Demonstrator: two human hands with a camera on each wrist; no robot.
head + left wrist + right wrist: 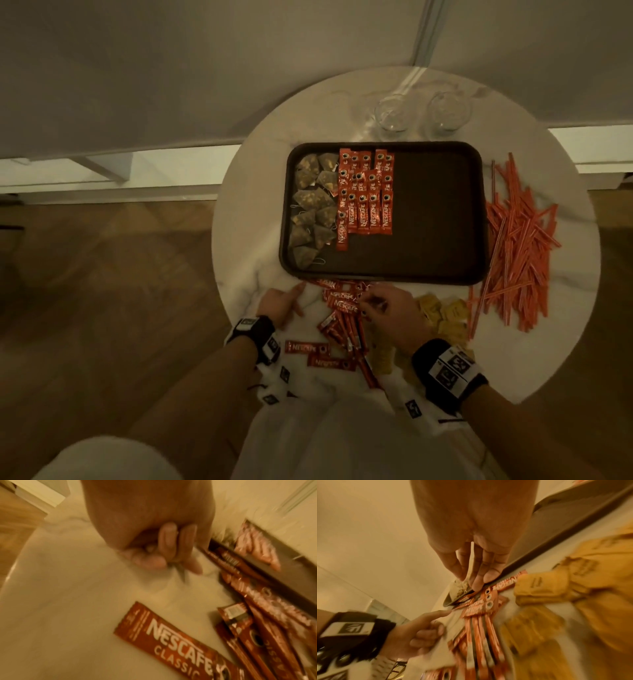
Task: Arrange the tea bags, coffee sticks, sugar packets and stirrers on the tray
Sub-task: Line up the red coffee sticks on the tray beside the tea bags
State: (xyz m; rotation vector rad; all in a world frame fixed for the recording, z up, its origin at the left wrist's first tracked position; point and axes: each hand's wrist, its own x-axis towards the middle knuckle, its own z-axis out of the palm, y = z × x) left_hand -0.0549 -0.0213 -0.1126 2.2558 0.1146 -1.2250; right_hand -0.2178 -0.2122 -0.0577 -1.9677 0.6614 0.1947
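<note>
Seen from above, a round marble table (260, 212) holds a dark rectangular tray (435, 212). On the tray's left side, pyramid tea bags (310, 205) sit in a column, and just beside them red coffee sticks (368, 192) lie in overlapping rows; the tray's right half is bare. More loose coffee sticks (342, 325) are heaped on the table just in front of the tray's near edge. Yellow sugar packets (445, 317) lie to the right of that heap, and a scattered pile of red stirrers (513, 246) lies beside the tray's right edge. Two clear glasses (392, 114) stand behind the tray.

The left hand (279, 305) rests on the table by the heap — its index finger points out and touches one stick's end, the other fingers curled and holding nothing. The right hand (390, 310) reaches into the heap — its fingertips (476, 584) are drawn together, pinching a coffee stick near the tray's edge.
</note>
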